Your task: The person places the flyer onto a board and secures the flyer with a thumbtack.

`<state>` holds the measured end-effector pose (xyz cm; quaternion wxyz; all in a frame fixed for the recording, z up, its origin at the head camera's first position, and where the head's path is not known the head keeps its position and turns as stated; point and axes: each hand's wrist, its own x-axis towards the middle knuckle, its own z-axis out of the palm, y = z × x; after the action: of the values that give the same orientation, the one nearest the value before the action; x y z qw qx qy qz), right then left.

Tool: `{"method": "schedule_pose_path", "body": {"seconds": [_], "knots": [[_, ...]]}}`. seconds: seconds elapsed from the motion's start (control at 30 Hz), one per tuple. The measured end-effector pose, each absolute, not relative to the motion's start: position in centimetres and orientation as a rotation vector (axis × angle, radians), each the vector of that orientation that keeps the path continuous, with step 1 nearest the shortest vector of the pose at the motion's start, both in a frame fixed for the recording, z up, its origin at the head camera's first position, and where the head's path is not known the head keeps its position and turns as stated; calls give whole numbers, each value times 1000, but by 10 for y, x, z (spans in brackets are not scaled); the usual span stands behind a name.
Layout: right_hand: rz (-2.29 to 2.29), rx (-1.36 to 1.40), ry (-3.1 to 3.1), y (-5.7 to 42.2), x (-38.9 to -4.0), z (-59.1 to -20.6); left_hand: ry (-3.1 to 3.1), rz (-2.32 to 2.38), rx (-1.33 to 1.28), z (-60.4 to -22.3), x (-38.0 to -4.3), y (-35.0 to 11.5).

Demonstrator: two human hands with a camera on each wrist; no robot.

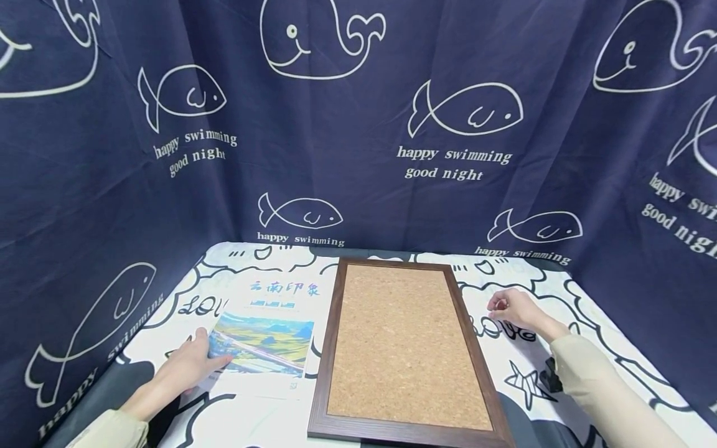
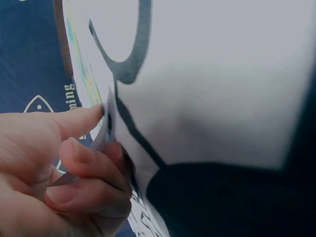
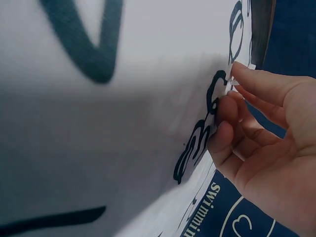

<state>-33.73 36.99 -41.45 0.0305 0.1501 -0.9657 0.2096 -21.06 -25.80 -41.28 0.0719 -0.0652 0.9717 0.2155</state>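
A printed poster sheet lies on the table, showing a painted landscape below blue Chinese lettering. My left hand grips its left edge, thumb on top. In the left wrist view, the fingers curl beneath the lifted paper edge. A cork board with a dark brown wooden frame lies flat, right of the poster. Beyond its right side, my right hand hovers over the table with thumb and forefinger brought together. A tiny whitish thing shows at those fingertips, too small to tell its kind.
A white tablecloth with black cartoon drawings and lettering covers the table. Dark blue curtains printed with white fish and whales hang behind and at both sides. The board's frame stands slightly above the cloth.
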Motion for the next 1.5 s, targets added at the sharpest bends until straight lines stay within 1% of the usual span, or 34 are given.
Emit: {"method": "schedule_pose_path", "body": {"seconds": [0.17,0.67,0.9,1.03,1.3,1.5], "knots": [[686,473,-2985,372,-337,-413,2957,714,-148,-417,-208,-259],[723,449,-3000,375,-338,-414,2949,762,-205,-420,-212,-257],[651,434,-2984,373,-338,-415,3013,782,-149,-419,-215,-258],[628,438,-2981,372,-338,-415,2989,919,-139,-420,-214,-259],[630,461,-2974,372,-336,-414,2827,1271,-265,-421,-209,-259],[629,475,-2959,373,-337,-412,2765,1434,-331,-413,-210,-257]]}}
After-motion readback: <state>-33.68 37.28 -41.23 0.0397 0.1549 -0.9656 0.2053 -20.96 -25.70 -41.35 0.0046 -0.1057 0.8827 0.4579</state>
